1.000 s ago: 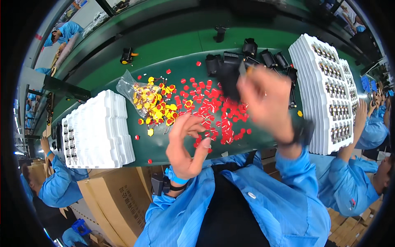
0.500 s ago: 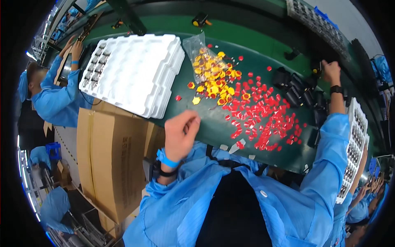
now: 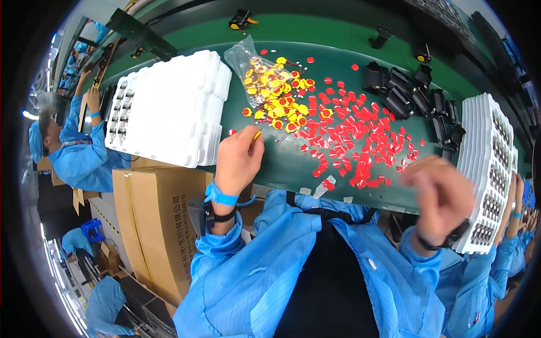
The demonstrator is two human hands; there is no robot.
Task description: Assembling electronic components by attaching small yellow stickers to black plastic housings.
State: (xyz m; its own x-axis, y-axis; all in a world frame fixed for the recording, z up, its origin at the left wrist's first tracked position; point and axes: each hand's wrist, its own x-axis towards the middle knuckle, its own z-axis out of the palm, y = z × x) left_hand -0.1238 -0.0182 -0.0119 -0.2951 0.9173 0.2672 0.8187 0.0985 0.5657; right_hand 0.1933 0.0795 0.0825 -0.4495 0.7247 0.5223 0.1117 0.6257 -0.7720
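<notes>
My left hand (image 3: pixel 239 156) rests at the near edge of the green work surface (image 3: pixel 293 163), its fingers pinched on a small yellow piece (image 3: pixel 256 136). Just beyond it lies a heap of yellow pieces (image 3: pixel 279 93) spilling from a clear plastic bag (image 3: pixel 243 56), and to the right a wide scatter of small red pieces (image 3: pixel 360 135). My right hand (image 3: pixel 442 194) is blurred, raised near the surface's right front edge; what it holds cannot be made out. A row of black parts (image 3: pixel 411 98) lies past the red pieces.
A stack of white moulded trays (image 3: pixel 174 107) sits left of my left hand; another stack (image 3: pixel 487 169) stands at the right. Brown cardboard boxes (image 3: pixel 149 225) stand below the table on the left. Other people in blue coats work at the left (image 3: pixel 67 152) and far right.
My right hand has come back from the black parts at the far right to the near right edge. My left hand has reached forward and pinched a yellow piece.
</notes>
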